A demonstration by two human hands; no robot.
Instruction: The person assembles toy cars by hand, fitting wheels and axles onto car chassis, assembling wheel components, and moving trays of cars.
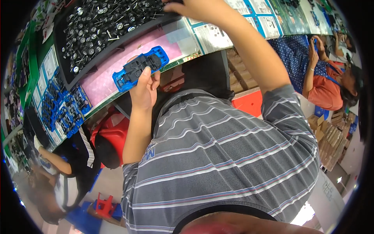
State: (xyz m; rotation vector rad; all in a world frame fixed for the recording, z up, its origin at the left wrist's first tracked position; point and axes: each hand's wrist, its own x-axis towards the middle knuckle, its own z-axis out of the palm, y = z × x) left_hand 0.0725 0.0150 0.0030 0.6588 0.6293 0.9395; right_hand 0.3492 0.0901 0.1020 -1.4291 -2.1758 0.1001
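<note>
the left hand (pixel 145 87) holds a blue toy car body (pixel 139 67) just above the near edge of the table (pixel 102 82), in front of the pink part of the surface. the car is tilted, and its black underside is turned up to the camera. the thumb is pressed on this underside and the other fingers are bent below and behind it, so the fingers are clamped on the car.

the right hand (pixel 193 8) is at the right end of the black tray (pixel 140 35), over its rim. its fingers are bent and partly cut by the border of the view; i cannot tell if they are together or if they hold something.

the tray lies along the surface, behind the pink part, and it carries many small black wheels (pixel 91 39) with silver centres and thin metal axles. toward the left end of the surface, near its front edge, many blue cars (pixel 64 107) with wheels lie close together. to the right of the tray, printed sheets (pixel 212 38) cover the surface up to its near edge.
</note>
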